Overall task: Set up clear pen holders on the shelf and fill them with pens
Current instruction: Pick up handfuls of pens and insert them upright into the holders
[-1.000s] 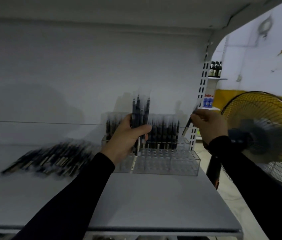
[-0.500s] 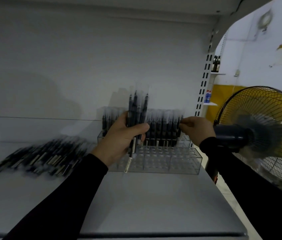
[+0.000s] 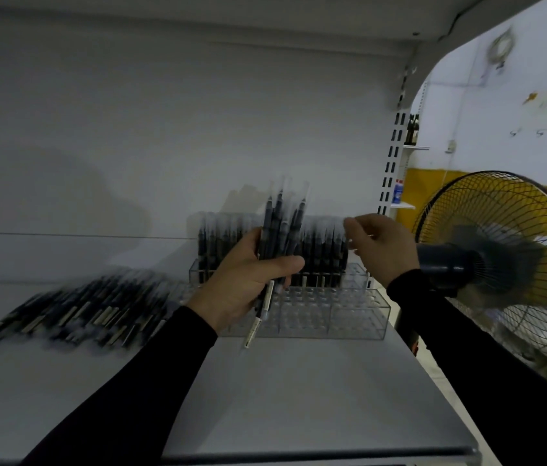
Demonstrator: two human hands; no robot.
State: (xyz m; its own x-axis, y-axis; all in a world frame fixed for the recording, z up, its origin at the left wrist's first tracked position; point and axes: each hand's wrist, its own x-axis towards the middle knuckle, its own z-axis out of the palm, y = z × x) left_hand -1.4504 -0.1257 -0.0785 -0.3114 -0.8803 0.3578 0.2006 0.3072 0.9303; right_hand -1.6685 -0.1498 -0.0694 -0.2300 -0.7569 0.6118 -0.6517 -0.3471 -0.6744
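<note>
our left hand grips a bundle of slim black pens before the clear plastic holders on the grey shelf; our right hand hovers, grasp unclear. pens look light, stiff, slippery: we'd pinch one mid-barrel.

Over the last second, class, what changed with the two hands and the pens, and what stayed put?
The right hand brought one pen in from the right to the standing pens in the pen holder, let it go and now hangs empty above them. The left hand still grips its bundle of pens; the loose pens lie unmoved.
</note>
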